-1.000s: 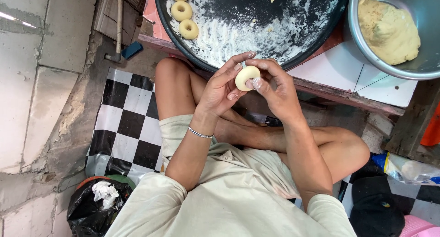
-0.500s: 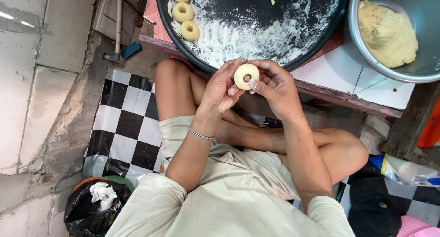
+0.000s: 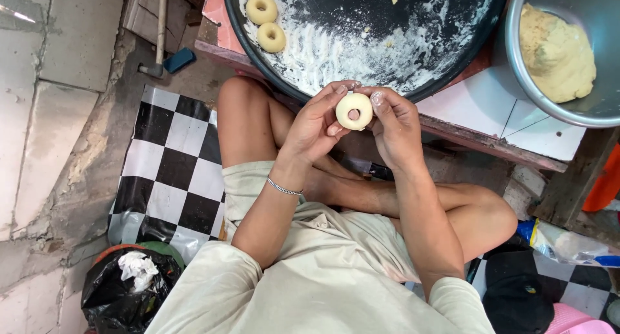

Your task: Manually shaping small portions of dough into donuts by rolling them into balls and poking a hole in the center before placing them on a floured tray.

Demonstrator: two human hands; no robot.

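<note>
Both hands hold one pale dough ring (image 3: 354, 110) just in front of the tray's near rim. My left hand (image 3: 318, 126) grips its left side with a finger poking through the hole from behind. My right hand (image 3: 392, 124) pinches its right edge. Beyond them lies a large round black tray (image 3: 413, 24) dusted with white flour. Finished dough rings (image 3: 263, 10) lie in a row at the tray's far left. A metal bowl (image 3: 523, 82) at the right holds a lump of yellowish dough (image 3: 557, 52).
The tray and bowl rest on a low tiled table (image 3: 491, 124). I sit cross-legged on a black-and-white checkered mat (image 3: 171, 166). A bin lined with a black bag (image 3: 126, 289) stands at lower left. A plastic bag (image 3: 568, 243) and pink item (image 3: 571, 321) lie at lower right.
The dough went from a solid disc to a ring with a hole in its middle. Both hands rose slightly toward the tray's rim.
</note>
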